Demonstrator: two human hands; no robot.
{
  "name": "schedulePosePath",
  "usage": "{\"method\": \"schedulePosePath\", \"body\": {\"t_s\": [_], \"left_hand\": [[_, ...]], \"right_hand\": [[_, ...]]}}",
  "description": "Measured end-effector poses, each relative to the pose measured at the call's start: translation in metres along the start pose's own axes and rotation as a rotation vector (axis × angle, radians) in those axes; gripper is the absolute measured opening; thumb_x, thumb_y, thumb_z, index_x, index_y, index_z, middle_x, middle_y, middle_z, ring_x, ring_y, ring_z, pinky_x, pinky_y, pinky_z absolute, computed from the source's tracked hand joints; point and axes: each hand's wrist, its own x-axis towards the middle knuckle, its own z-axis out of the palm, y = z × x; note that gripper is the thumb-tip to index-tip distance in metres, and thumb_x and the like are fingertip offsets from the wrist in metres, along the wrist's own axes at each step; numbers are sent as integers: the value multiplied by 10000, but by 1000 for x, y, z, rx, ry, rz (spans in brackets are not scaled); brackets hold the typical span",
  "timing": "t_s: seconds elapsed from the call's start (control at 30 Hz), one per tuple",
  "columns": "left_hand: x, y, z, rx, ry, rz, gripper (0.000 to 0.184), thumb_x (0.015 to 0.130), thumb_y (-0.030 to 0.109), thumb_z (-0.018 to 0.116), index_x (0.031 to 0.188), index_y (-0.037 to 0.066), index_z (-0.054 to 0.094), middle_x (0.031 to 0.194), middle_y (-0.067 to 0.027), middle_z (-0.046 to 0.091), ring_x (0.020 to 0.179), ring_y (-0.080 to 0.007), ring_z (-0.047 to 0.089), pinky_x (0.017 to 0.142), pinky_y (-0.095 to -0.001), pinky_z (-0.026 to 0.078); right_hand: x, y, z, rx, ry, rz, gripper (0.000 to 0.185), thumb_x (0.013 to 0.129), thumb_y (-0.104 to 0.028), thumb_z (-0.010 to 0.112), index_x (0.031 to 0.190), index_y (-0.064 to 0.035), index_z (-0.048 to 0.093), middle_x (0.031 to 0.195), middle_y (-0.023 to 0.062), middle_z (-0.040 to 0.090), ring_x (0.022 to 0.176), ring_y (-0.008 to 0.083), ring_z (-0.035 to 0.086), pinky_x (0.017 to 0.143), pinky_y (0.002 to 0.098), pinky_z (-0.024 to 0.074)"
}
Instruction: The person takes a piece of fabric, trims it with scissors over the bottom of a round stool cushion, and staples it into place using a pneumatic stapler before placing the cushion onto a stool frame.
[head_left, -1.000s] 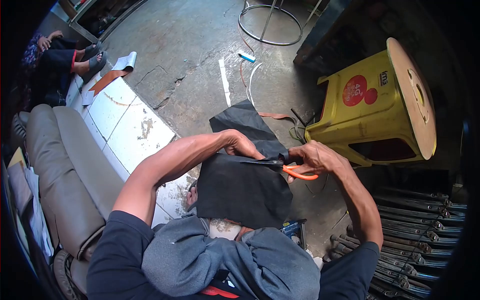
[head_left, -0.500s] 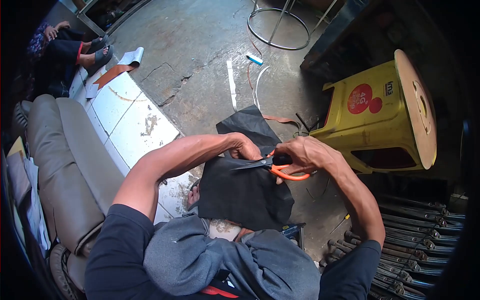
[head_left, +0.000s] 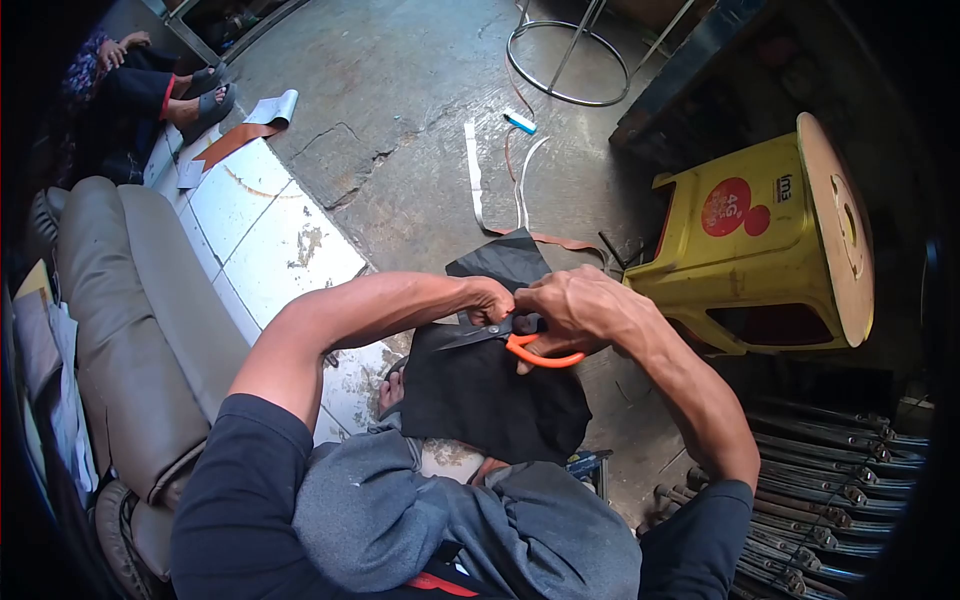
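My right hand (head_left: 575, 308) is closed around orange-handled scissors (head_left: 538, 353), whose dark blades point left. Black sheet material (head_left: 490, 395) drapes over my lap, with another part (head_left: 500, 258) of it beyond my hands. Bent in close to the scissors, my left hand (head_left: 490, 299) has its fingers curled on the black material, near my right fingertips. The fingertips of both hands are partly hidden, so the exact grip at the material's edge cannot be made out.
A yellow stool (head_left: 740, 240) lies on its side at right, above a stack of metal rods (head_left: 830, 490). A brown cushioned seat (head_left: 150, 330) is at left. White strips (head_left: 473, 170) and a blue-and-white object (head_left: 520, 122) lie on the floor. Another person's legs (head_left: 150, 95) show upper left.
My right hand and the scissors have moved left, closer to my left hand. The far part of the black material has shifted and shows less. The view has tilted slightly.
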Motion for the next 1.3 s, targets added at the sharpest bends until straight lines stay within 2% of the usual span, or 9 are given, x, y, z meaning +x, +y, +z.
{"method": "schedulePosePath", "body": {"t_s": [0.13, 0.3, 0.33, 0.47, 0.7, 0.77, 0.9, 1.03, 1.3], "left_hand": [[-2, -4, 6, -6, -8, 7, 117, 920, 205, 693, 977, 103, 701, 894, 64, 684, 708, -87, 626, 521, -255, 442], [2, -4, 6, 15, -14, 2, 129, 924, 213, 689, 982, 98, 704, 900, 58, 688, 720, -91, 628, 535, -261, 447], [3, -6, 6, 17, -15, -2, 132, 925, 214, 689, 983, 97, 705, 901, 57, 688, 722, -92, 628, 537, -262, 448], [8, -9, 5, 20, -16, 19, 142, 928, 221, 686, 987, 94, 708, 906, 52, 691, 732, -96, 629, 548, -266, 451], [15, 6, 12, 48, -51, 3, 160, 933, 232, 681, 994, 87, 712, 915, 44, 695, 749, -102, 630, 568, -274, 458], [13, 7, 13, 56, -48, -3, 165, 935, 235, 680, 996, 85, 714, 917, 42, 697, 754, -104, 630, 573, -276, 460], [13, 10, 16, 50, -42, 4, 176, 938, 242, 677, 1000, 82, 717, 922, 37, 699, 763, -107, 631, 585, -281, 464], [17, 16, 18, 54, -44, 16, 186, 941, 248, 674, 1004, 78, 719, 927, 33, 702, 773, -111, 632, 596, -285, 468], [16, 17, 19, 64, -39, 50, 208, 947, 261, 669, 1012, 71, 725, 936, 24, 707, 792, -118, 634, 618, -294, 476]], "right_hand": [[19, -4, 4, -84, -56, -1, 569, 772, -559, 819, 900, -18, 698, 835, 207, 726, 855, 402, 724, 733, 485, 557], [28, -8, 20, -287, 190, -87, 419, 774, -409, 820, 788, -4, 713, 769, 206, 713, 747, 384, 727, 656, 475, 559], [18, -10, 16, -210, 80, -16, 389, 789, -403, 810, 855, -28, 732, 763, 190, 716, 759, 367, 731, 657, 472, 559], [-20, -10, 7, -104, 134, 98, 427, 800, -451, 801, 1016, -87, 749, 795, 168, 730, 807, 366, 727, 691, 475, 551], [-11, -3, -3, -1, 94, 92, 544, 791, -565, 791, 992, -61, 746, 843, 189, 733, 861, 384, 724, 737, 501, 548], [0, -9, -19, -92, -133, 161, 685, 733, -619, 818, 1154, -85, 735, 933, 165, 751, 917, 376, 719, 817, 483, 564], [18, -20, -43, -47, -331, 195, 599, 754, -591, 821, 1109, -112, 760, 882, 152, 746, 861, 348, 725, 790, 456, 566], [32, -45, -55, -143, -274, 241, 524, 736, -538, 850, 940, -58, 791, 894, 142, 761, 894, 329, 745, 804, 448, 595], [45, -61, -67, -180, -316, 296, 558, 703, -531, 879, 999, -67, 791, 931, 147, 768, 891, 330, 751, 808, 434, 604]]}}
